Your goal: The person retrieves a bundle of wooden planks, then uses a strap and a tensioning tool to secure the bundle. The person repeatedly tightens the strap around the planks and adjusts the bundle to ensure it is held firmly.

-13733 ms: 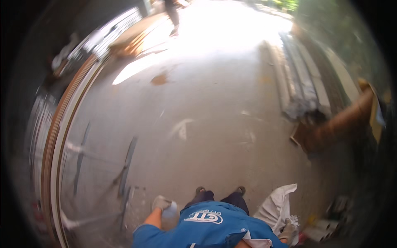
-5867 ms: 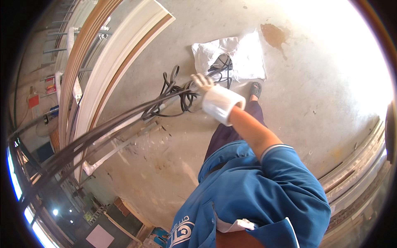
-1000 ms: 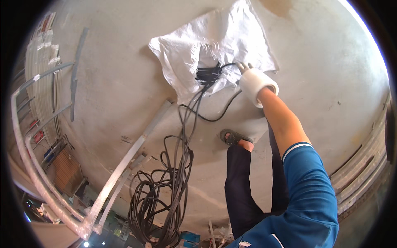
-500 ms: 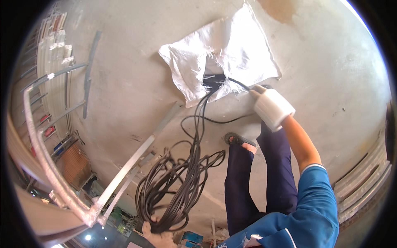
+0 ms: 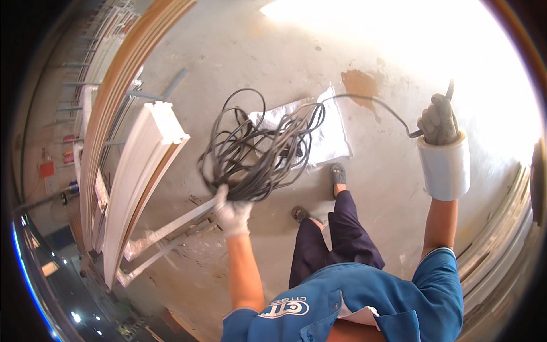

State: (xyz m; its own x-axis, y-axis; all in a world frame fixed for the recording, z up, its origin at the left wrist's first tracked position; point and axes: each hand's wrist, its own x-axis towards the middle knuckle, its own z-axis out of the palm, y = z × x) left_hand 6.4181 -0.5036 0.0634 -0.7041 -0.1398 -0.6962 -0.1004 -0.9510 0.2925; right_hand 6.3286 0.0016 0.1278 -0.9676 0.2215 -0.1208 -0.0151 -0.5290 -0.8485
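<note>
My gloved left hand [image 5: 232,214] is closed around the lower end of a loose, tangled coil of black cable [image 5: 259,154], held up off the floor. Out to the right, my gloved right hand [image 5: 440,121] is closed in a fist on the same cable, and a short end sticks up above the fingers. The cable runs in a sagging arc between the two hands. Round my right wrist sits a wide roll of clear wrapping film [image 5: 444,168]. Behind the coil, a white woven sack [image 5: 337,137] lies flat on the floor, partly hidden by the loops.
On the left stand long white profiles [image 5: 142,171] and brown profiles [image 5: 105,108], with a metal rack behind. Wrapped bars [image 5: 171,228] lie low near my left arm. More long profiles [image 5: 496,228] lie along the right. A brown stain [image 5: 362,88] marks the floor beyond the sack.
My left hand has risen with the coil from low left to in front of the sack. The right hand has moved away to the right, drawing cable along. My view has shifted too.
</note>
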